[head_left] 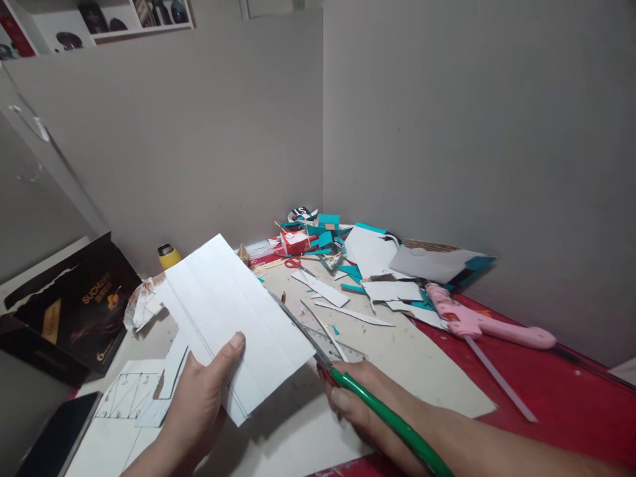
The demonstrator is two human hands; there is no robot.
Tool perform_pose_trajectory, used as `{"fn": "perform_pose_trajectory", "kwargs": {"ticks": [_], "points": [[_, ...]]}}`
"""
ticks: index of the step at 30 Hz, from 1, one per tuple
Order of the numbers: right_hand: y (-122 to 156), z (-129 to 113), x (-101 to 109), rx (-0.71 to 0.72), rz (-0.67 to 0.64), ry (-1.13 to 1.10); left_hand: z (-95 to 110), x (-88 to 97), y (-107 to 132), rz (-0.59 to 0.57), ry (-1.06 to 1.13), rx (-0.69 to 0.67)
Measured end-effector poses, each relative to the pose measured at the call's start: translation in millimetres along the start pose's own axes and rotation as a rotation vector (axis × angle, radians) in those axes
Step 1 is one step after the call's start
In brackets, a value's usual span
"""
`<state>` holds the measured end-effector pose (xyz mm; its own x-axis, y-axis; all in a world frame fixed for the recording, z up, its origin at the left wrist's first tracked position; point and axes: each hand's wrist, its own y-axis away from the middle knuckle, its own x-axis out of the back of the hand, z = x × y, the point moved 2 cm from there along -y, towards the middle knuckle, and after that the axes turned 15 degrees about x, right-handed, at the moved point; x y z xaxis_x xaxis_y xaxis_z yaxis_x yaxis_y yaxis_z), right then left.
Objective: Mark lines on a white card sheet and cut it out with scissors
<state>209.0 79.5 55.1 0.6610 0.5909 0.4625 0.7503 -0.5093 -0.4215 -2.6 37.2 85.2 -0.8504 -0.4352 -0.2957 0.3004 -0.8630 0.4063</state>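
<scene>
My left hand (203,384) grips a white piece of cardboard (231,311) by its lower left edge, thumb on top. Pencil lines run along the card, which is tilted above the table. My right hand (358,397) is closed around green-handled scissors (392,414). Their blades lie along the card's right edge; whether they are parted cannot be made out. Beneath the blades a clear ruler (332,344) rests on the table among thin white offcuts (325,288).
A pink glue gun (481,321) with a glue stick lies at right on the red cloth (556,391). White and teal scraps (322,232) pile up near the wall corner. At left stand a black box (74,305), a yellow bottle (169,257), a drawn sheet (126,397) and a dark tablet-like object (59,437).
</scene>
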Motion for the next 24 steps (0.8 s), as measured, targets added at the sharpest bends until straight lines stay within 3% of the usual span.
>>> {"fn": "perform_pose_trajectory", "kwargs": {"ticks": [13,24], "points": [[-1.4,3.8,-3.2,0.052,-0.029,-0.076,-2.7,5.8,-5.6,-0.029,-0.075,-0.038],[-1.2,5.3,-6.0,-0.010,-0.020,-0.049,-1.3,3.2,-2.7,-0.015,-0.059,-0.034]]}}
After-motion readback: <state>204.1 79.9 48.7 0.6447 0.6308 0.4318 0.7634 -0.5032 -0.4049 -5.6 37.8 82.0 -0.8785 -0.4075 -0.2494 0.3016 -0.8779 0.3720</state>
